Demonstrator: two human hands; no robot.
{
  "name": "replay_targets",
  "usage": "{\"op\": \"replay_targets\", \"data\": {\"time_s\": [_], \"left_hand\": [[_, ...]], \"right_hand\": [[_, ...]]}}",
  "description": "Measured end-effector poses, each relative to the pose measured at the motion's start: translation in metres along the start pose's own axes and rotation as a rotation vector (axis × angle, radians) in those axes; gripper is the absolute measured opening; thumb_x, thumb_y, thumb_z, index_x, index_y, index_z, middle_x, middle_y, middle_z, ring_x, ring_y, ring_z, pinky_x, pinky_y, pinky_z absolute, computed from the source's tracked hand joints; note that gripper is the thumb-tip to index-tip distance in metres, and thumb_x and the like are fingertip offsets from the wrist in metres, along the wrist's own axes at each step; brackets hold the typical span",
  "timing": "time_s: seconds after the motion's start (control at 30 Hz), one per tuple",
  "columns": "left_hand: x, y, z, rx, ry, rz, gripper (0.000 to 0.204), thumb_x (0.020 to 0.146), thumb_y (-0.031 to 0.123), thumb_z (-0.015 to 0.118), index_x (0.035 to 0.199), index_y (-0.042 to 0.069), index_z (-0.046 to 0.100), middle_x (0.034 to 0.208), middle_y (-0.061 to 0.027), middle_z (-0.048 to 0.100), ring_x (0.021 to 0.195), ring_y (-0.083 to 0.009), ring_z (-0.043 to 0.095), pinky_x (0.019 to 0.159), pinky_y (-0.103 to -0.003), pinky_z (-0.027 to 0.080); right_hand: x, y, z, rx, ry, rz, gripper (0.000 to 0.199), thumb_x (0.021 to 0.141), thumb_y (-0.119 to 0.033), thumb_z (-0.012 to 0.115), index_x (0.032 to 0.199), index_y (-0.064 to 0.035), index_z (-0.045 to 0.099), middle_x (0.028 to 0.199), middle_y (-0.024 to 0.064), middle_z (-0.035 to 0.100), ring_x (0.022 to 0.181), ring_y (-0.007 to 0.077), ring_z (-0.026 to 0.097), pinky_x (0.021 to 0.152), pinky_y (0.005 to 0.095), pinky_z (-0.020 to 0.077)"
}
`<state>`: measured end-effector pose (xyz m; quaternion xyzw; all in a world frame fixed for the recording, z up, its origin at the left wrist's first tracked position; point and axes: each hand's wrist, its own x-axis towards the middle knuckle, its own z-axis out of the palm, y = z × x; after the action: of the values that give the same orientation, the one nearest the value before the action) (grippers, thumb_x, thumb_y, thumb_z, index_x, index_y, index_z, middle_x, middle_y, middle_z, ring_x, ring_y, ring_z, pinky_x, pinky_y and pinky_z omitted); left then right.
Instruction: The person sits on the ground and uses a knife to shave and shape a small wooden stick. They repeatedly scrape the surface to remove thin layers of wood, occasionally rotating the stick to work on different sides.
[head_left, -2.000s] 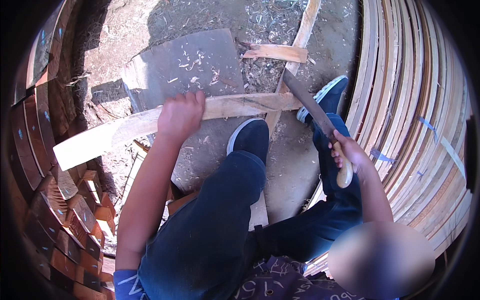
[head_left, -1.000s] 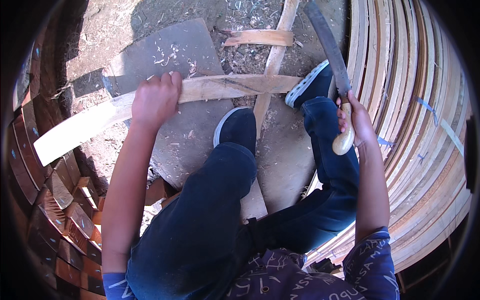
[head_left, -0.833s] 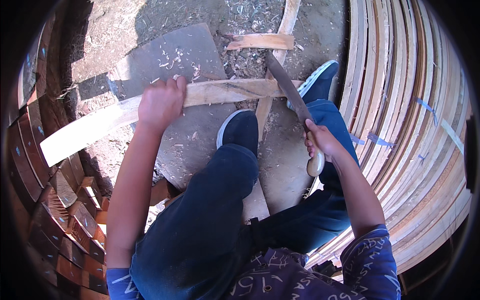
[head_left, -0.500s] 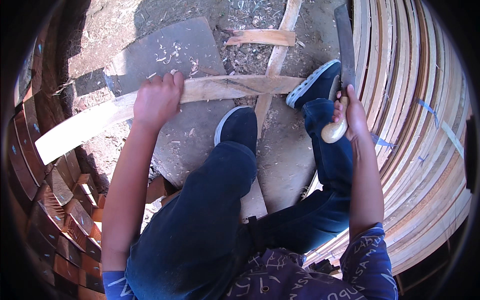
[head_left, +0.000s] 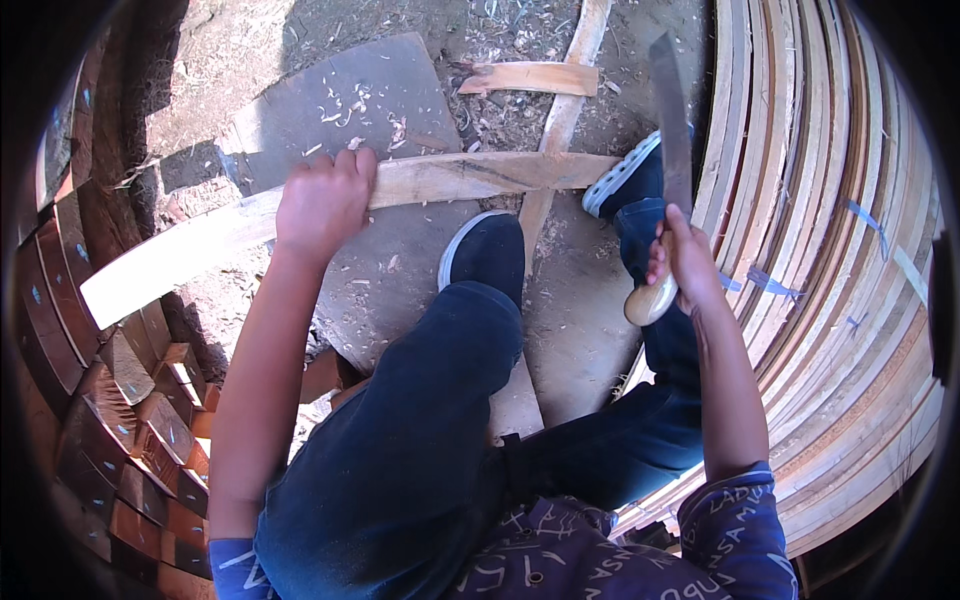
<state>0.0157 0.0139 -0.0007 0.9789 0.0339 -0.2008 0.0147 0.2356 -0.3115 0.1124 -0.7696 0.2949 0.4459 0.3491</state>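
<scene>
Since under a second ago, knife [head_left: 674, 125] shifts off plank's [head_left: 460, 176] right end and now sits to the right of it, tip pointing away from the body. Left hand [head_left: 325, 198] clamps plank near its middle, fingers curled over the far edge. Right hand [head_left: 690, 258] wraps knife handle, thumb toward blade. Plank crosses over strip [head_left: 566, 110] and grey board [head_left: 385, 85], right end at right shoe [head_left: 630, 178]; touching or not, can't tell. For clean strokes, probably best: plank held firm, left fingers well clear, cuts shallow, blade aimed off that shoe
</scene>
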Motion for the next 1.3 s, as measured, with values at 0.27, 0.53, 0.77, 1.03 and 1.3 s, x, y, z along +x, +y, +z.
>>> {"op": "replay_targets", "data": {"time_s": [0.27, 0.53, 0.77, 1.03, 1.3], "left_hand": [[-0.007, 0.003, -0.001, -0.009, -0.021, -0.001, 0.036, 0.069, 0.021, 0.076, 0.091, 0.010, 0.051, 0.078, -0.0033, 0.060, 0.072, -0.0199, 0.066, 0.060, -0.034, 0.053], [-0.004, 0.001, -0.003, -0.002, 0.012, -0.004, 0.031, 0.071, 0.020, 0.074, 0.090, 0.010, 0.051, 0.076, -0.0032, 0.061, 0.070, -0.0203, 0.067, 0.059, -0.034, 0.053], [0.003, -0.003, 0.002, 0.006, 0.039, -0.012, 0.024, 0.074, 0.018, 0.070, 0.088, 0.010, 0.052, 0.077, -0.0047, 0.063, 0.071, -0.0215, 0.067, 0.059, -0.035, 0.054], [-0.004, 0.001, 0.001, -0.046, 0.009, -0.012, 0.024, 0.073, 0.016, 0.070, 0.088, 0.010, 0.052, 0.078, -0.0048, 0.063, 0.070, -0.0208, 0.068, 0.057, -0.033, 0.055], [-0.009, 0.008, 0.007, -0.023, -0.009, -0.010, 0.024, 0.073, 0.016, 0.069, 0.089, 0.010, 0.052, 0.078, -0.0054, 0.062, 0.070, -0.0209, 0.067, 0.058, -0.034, 0.054]], "right_hand": [[-0.043, -0.021, -0.019, -0.428, -0.128, 0.100, 0.042, 0.102, -0.043, 0.048, 0.085, -0.0050, 0.054, 0.059, 0.0004, 0.048, 0.044, 0.0113, 0.046, 0.041, 0.0279, 0.0414], [-0.044, -0.029, -0.005, -0.302, 0.116, -0.514, 0.041, 0.104, -0.039, 0.044, 0.093, -0.0014, 0.057, 0.059, 0.0038, 0.049, 0.047, 0.0124, 0.051, 0.044, 0.0273, 0.0428], [-0.043, 0.044, 0.000, -1.155, 0.099, -0.500, 0.040, 0.097, -0.032, 0.058, 0.090, 0.0072, 0.062, 0.071, 0.0283, 0.060, 0.069, 0.0461, 0.062, 0.067, 0.0488, 0.0485], [-0.073, 0.012, 0.034, -0.852, 0.166, -0.659, 0.032, 0.096, -0.025, 0.062, 0.092, 0.0073, 0.062, 0.061, 0.0226, 0.059, 0.058, 0.0414, 0.062, 0.055, 0.0434, 0.0471], [-0.037, 0.017, 0.017, -1.084, 0.174, -0.474, 0.040, 0.096, -0.031, 0.060, 0.087, 0.0076, 0.063, 0.068, 0.0268, 0.062, 0.071, 0.0446, 0.064, 0.065, 0.0462, 0.0500]]}}
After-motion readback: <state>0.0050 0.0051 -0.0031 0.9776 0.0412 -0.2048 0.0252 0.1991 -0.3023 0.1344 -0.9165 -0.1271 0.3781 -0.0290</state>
